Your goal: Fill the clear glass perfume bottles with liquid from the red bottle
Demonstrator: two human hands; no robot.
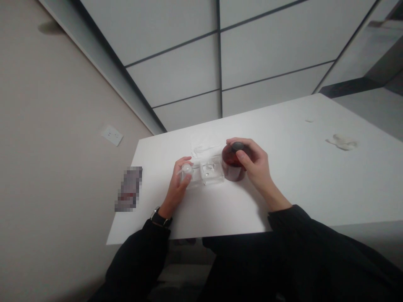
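Snugly, the right hand (pixel 255 161) grips the dark lid (pixel 237 146) of an amber jar (pixel 231 165), the left hand (pixel 176 188) curls round a clear bottle (pixel 186 170).

A beige wall is running up the left side, with a white socket plate (pixel 112 135) sitting on it and a faint shadow (pixel 50 27) lying near its top. A grey strip (pixel 116 79) is edging the wall. Pale panels (pixel 176 71) with dark seams are stretching beyond a white table (pixel 327 197), and a dark ledge (pixel 349 87) is showing at right. Soft, even light is falling everywhere.
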